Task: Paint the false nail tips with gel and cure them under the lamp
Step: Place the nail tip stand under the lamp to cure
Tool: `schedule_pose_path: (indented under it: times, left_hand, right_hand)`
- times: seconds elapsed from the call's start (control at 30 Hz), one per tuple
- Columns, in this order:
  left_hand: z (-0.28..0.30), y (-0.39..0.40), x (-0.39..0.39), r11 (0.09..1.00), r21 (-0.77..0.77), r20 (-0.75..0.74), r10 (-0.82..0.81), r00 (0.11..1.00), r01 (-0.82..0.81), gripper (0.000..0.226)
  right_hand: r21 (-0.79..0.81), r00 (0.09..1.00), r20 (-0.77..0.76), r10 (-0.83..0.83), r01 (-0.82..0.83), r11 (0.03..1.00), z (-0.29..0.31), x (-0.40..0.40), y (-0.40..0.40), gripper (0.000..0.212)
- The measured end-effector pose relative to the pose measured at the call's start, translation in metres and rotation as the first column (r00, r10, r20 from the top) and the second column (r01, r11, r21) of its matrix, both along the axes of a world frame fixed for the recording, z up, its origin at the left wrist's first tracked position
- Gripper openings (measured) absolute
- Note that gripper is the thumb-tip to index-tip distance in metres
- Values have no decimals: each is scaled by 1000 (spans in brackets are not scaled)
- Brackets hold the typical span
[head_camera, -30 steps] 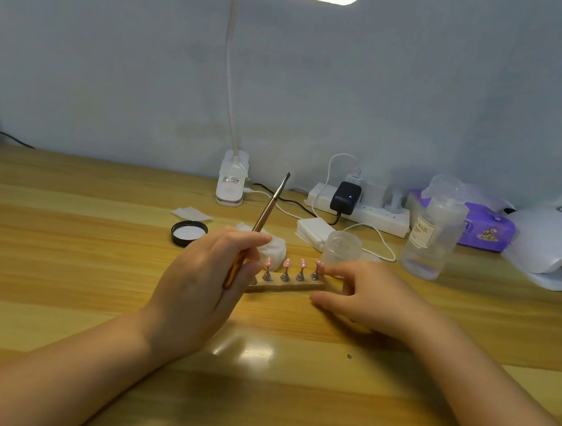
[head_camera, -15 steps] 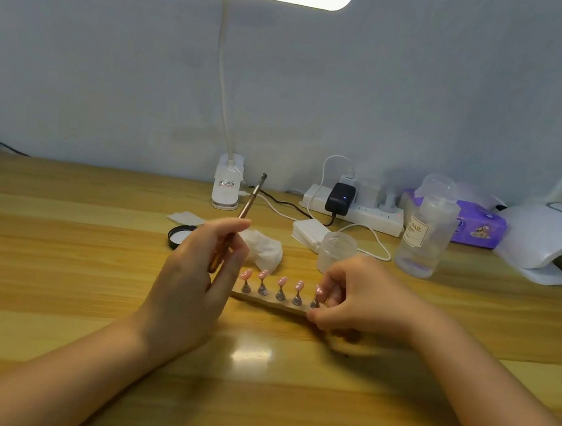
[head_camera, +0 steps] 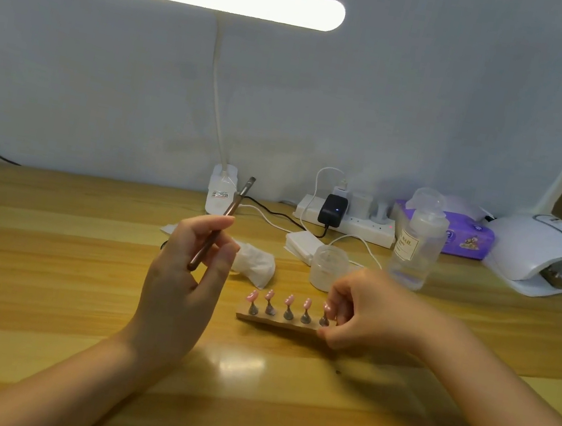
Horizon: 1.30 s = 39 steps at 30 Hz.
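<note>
1. The right hand (head_camera: pixel 372 315) pinches the right end of the wooden nail stand (head_camera: pixel 277 321), thumb below and fingers curled over it; five pink nail tips (head_camera: pixel 290 299) stand upright on it in a row.
2. The left hand (head_camera: pixel 180 285), left of the stand, grips a brown brush (head_camera: pixel 219 226), handle end tilted up and away.
3. The stand's left end rests on the wooden table (head_camera: pixel 34 282); a pale wall rises behind.
4. Just behind the stand sit a crumpled tissue (head_camera: pixel 255 263) and a frosted jar (head_camera: pixel 328 268); what it holds cannot be told.
5. Right of the stand, farther back, stands a clear bottle (head_camera: pixel 416 248), liquid low inside.
6. Well right of the stand lies the white curing lamp (head_camera: pixel 549 256).
</note>
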<state>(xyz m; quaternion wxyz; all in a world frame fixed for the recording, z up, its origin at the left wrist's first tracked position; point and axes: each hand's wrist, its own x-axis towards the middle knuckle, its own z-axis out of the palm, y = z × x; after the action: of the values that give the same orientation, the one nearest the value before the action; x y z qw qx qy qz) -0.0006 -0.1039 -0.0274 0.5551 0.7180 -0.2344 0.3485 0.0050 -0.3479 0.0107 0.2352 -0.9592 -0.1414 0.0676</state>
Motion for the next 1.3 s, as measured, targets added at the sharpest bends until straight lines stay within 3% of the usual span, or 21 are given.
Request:
schedule_pose_path:
  times: [0.2,0.33,0.43,0.57,0.7,0.8,1.03,1.2,1.3]
  left_hand:
    - [2,-7,-3,998,33,31,-48,998,47,24]
    - [4,-10,-7,995,56,25,-81,996,79,23]
    - [10,-14,-12,995,71,14,-78,997,76,20]
    - [22,-26,-20,986,79,-18,-149,989,150,17]
    - [39,-57,-21,945,199,95,-284,954,261,17]
    - [43,-88,-16,928,186,113,-346,931,323,17]
    - [27,-173,-2,885,162,-29,-439,898,437,13]
    - [8,-220,16,851,133,-263,-464,846,508,14]
    - [0,-232,21,851,112,-290,-466,836,513,16]
  right_hand:
    - [44,996,-79,-48,51,998,-19,-7,-14,23]
    - [-19,1000,12,22,-21,1000,-21,-11,-15,19]
    - [45,998,50,28,-30,999,-19,-20,-20,19]
    - [187,995,48,-92,81,979,-13,-40,-50,16]
    - [221,978,55,-202,185,958,-10,-58,-93,16]
    - [227,942,73,-327,304,925,-11,-66,-127,16]
    - [14,820,122,-559,561,827,-27,-68,-199,21]
    - [-52,829,103,-550,556,829,-29,-59,-211,22]
    - [-67,859,114,-499,507,859,-27,-55,-212,20]
